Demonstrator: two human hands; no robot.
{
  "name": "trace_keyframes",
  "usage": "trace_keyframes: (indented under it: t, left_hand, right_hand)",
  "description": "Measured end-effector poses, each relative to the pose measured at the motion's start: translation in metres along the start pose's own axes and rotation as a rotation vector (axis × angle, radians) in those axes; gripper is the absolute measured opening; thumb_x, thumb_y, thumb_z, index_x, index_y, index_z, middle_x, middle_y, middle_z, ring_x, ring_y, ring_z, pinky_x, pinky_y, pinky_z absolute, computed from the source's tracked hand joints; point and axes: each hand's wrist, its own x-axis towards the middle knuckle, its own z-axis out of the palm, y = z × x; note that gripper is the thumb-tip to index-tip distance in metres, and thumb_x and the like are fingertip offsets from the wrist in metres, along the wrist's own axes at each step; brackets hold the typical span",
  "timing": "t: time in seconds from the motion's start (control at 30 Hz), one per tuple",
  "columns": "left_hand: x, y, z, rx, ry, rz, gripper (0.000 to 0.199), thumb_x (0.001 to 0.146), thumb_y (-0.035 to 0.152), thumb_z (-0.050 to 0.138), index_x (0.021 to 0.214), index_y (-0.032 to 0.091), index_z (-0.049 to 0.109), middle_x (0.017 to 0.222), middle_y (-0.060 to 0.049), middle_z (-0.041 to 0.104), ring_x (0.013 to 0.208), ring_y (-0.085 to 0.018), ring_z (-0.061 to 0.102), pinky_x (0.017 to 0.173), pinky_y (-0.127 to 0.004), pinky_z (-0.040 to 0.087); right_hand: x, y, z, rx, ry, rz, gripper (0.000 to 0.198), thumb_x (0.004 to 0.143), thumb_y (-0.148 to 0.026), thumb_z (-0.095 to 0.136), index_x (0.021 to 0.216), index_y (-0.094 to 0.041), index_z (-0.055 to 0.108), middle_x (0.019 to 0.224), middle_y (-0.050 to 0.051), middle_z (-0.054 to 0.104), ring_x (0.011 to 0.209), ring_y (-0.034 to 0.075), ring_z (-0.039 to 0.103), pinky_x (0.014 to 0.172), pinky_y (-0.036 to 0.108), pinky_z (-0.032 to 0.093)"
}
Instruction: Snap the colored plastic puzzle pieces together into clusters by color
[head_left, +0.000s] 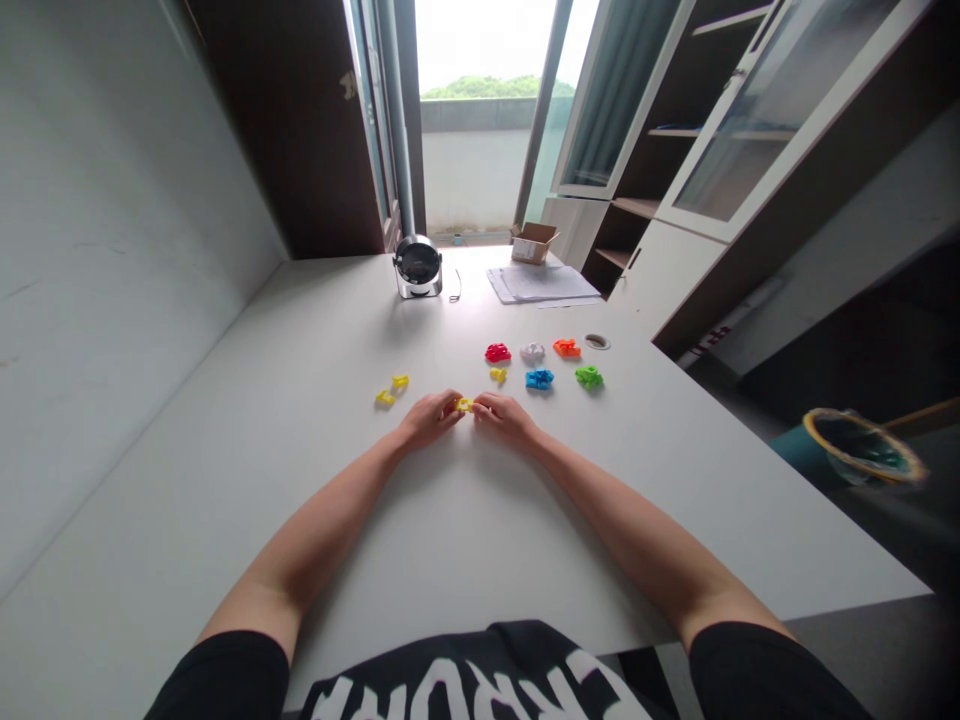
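A small yellow plastic piece [465, 404] sits between my two hands, low over the middle of the white table. My left hand [433, 417] pinches it from the left, and my right hand [506, 416] grips its right side. The fingers hide part of its shape. Left of my left hand lie two loose yellow plastic pieces, a nearer one [385, 398] and a farther one [400, 381]. Just beyond my right hand is another yellow piece [498, 375].
Small plastic clusters lie beyond my right hand: red [497, 352], clear [532, 352], orange [568, 348], blue [539, 380] and green [589, 377]. Farther back stand a round black device [418, 262], papers [547, 284] and a cardboard box [533, 244]. A bin [862, 445] stands off the right edge.
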Motion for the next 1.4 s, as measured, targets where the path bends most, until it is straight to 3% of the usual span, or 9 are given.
trace_keyframes:
  t: [0.2, 0.43, 0.67, 0.8, 0.9, 1.0, 1.07, 1.4]
  left_hand:
    - [0.000, 0.002, -0.002, -0.005, -0.020, -0.001, 0.028, 0.095, 0.046, 0.047, 0.098, 0.020, 0.060, 0.077, 0.002, 0.062, 0.066, -0.013, 0.052, 0.062, -0.025, 0.035]
    - [0.002, 0.007, -0.007, 0.052, -0.067, 0.012, 0.033, 0.097, 0.046, 0.044, 0.085, 0.019, 0.059, 0.070, 0.002, 0.058, 0.061, -0.013, 0.048, 0.058, -0.025, 0.029]
    - [0.003, 0.005, -0.005, 0.083, -0.091, 0.060, 0.041, 0.100, 0.049, 0.037, 0.083, 0.019, 0.061, 0.070, 0.000, 0.061, 0.064, -0.014, 0.052, 0.069, -0.027, 0.037]
    - [0.004, 0.002, -0.004, 0.072, -0.098, 0.116, 0.049, 0.102, 0.047, 0.031, 0.077, 0.019, 0.061, 0.073, -0.002, 0.063, 0.072, -0.016, 0.055, 0.073, -0.027, 0.038]
    - [0.002, 0.003, -0.004, 0.060, -0.069, 0.089, 0.041, 0.099, 0.047, 0.040, 0.081, 0.019, 0.064, 0.071, -0.001, 0.062, 0.067, -0.015, 0.053, 0.066, -0.026, 0.037]
    - [0.000, 0.007, -0.005, 0.010, -0.049, 0.044, 0.026, 0.093, 0.042, 0.053, 0.103, 0.022, 0.065, 0.075, 0.002, 0.064, 0.064, -0.013, 0.053, 0.062, -0.024, 0.037]
    - [-0.002, 0.009, -0.006, -0.022, -0.050, 0.024, 0.027, 0.090, 0.038, 0.056, 0.112, 0.024, 0.064, 0.078, 0.002, 0.065, 0.065, -0.012, 0.055, 0.062, -0.023, 0.039]
    - [-0.001, 0.008, -0.003, 0.005, -0.017, 0.023, 0.023, 0.090, 0.037, 0.057, 0.106, 0.024, 0.067, 0.076, 0.002, 0.065, 0.065, -0.012, 0.054, 0.064, -0.024, 0.038]
  right_hand:
    - [-0.003, -0.006, 0.000, -0.026, 0.035, 0.076, 0.022, 0.091, -0.042, 0.055, 0.094, -0.021, 0.059, 0.078, -0.001, 0.062, 0.063, 0.013, 0.049, 0.062, 0.025, 0.037]
    - [-0.004, -0.004, 0.003, -0.055, 0.037, 0.002, 0.032, 0.092, -0.037, 0.057, 0.121, -0.025, 0.059, 0.085, 0.000, 0.067, 0.066, 0.013, 0.055, 0.067, 0.026, 0.043]
    - [-0.006, -0.002, 0.004, -0.093, 0.052, -0.099, 0.023, 0.095, -0.039, 0.055, 0.107, -0.021, 0.065, 0.092, 0.005, 0.067, 0.070, 0.014, 0.057, 0.068, 0.026, 0.043]
    - [-0.004, 0.003, 0.005, -0.094, 0.032, -0.094, 0.025, 0.097, -0.040, 0.051, 0.095, -0.020, 0.065, 0.085, 0.004, 0.065, 0.072, 0.015, 0.055, 0.068, 0.026, 0.041]
    - [-0.002, 0.004, 0.004, -0.068, 0.009, -0.054, 0.028, 0.097, -0.042, 0.050, 0.088, -0.019, 0.064, 0.080, 0.003, 0.062, 0.069, 0.014, 0.053, 0.065, 0.025, 0.039]
    - [-0.001, 0.001, 0.002, -0.033, -0.015, -0.034, 0.031, 0.098, -0.043, 0.048, 0.087, -0.019, 0.063, 0.082, 0.003, 0.062, 0.072, 0.015, 0.054, 0.067, 0.025, 0.040]
    - [-0.001, -0.002, 0.000, -0.019, -0.026, -0.024, 0.032, 0.098, -0.043, 0.045, 0.087, -0.019, 0.064, 0.083, 0.003, 0.063, 0.073, 0.015, 0.054, 0.069, 0.026, 0.041]
    - [0.000, -0.002, 0.000, -0.015, -0.022, 0.005, 0.036, 0.099, -0.044, 0.042, 0.089, -0.019, 0.066, 0.086, 0.005, 0.066, 0.077, 0.016, 0.057, 0.072, 0.026, 0.041]
